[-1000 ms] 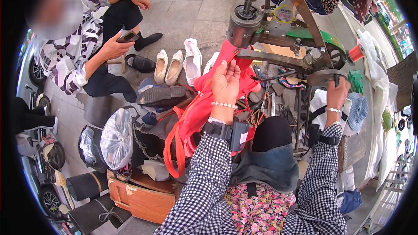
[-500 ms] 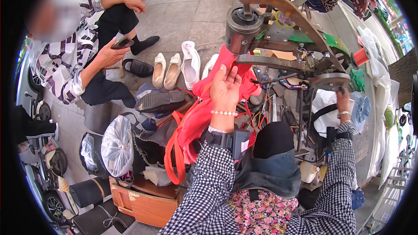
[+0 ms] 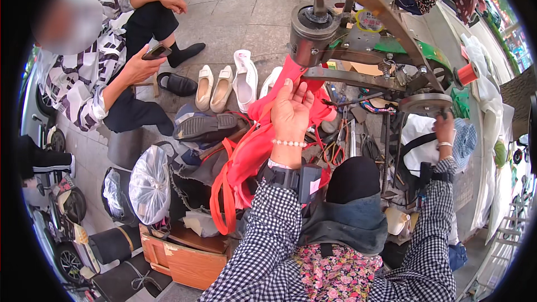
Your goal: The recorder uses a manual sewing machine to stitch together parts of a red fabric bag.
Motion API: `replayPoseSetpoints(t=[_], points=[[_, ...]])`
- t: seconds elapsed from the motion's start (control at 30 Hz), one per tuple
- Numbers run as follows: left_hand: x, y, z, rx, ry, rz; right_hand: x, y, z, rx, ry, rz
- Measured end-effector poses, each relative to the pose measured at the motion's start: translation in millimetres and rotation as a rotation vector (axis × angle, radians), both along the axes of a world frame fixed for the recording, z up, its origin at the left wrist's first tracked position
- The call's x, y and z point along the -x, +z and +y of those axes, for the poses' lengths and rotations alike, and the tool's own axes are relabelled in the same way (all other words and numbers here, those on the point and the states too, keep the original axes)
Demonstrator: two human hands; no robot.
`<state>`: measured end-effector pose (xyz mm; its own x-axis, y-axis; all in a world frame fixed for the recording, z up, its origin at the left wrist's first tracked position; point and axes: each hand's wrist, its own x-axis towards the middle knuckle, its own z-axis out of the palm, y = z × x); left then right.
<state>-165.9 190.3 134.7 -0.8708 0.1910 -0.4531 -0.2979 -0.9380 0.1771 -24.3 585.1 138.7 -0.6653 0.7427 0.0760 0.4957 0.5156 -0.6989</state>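
A red cloth bag (image 3: 260, 154) with long orange-red straps hangs from under the cylindrical head of a hand-cranked sewing machine (image 3: 313, 39). Palm up, my left hand (image 3: 292, 109) lies against the bag's upper part just below the machine head, its fingers loosely bent and apart; nothing shows in the palm. At the machine's right side, my right hand (image 3: 444, 128) is closed at the rim of the handwheel (image 3: 426, 102), around its small dark handle. The wheel's edge partly hides those fingertips. Where the cloth meets the needle is hidden by the head.
A red thread spool (image 3: 466, 74) sits at the machine's right. Scissors (image 3: 369, 146) and other tools lie beneath it. Pale shoes (image 3: 222, 89) stand beyond the bag. A wooden box (image 3: 193, 265) is at lower left. A seated person (image 3: 84, 78) holds a phone at the left.
My right hand has moved slightly with the handwheel's handle, and the machine's upper lever has shifted a little. My left hand and the bag have barely moved.
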Motion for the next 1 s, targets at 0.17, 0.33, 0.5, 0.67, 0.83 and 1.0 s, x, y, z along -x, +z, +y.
replayPoseSetpoints(t=[0.17,0.33,0.5,0.67,0.83,1.0], points=[[1,2,-1,-0.006,0.0,-0.009,25,-69,-73,0.436,0.085,-0.097],[3,2,-1,-0.003,-0.025,-0.002,11,40,-61,0.234,0.182,0.245],[3,0,2,-0.025,-0.031,-0.022,0,-11,7,-0.172,-0.055,-0.062],[2,-1,3,-0.026,-0.023,-0.003,32,-85,-72,-0.628,0.5,-0.212],[3,0,6,0.004,-0.026,-0.009,5,36,-37,0.138,0.228,0.267],[4,1,7,-0.002,-0.03,0.001,2,-35,10,-0.309,0.201,-0.191]])
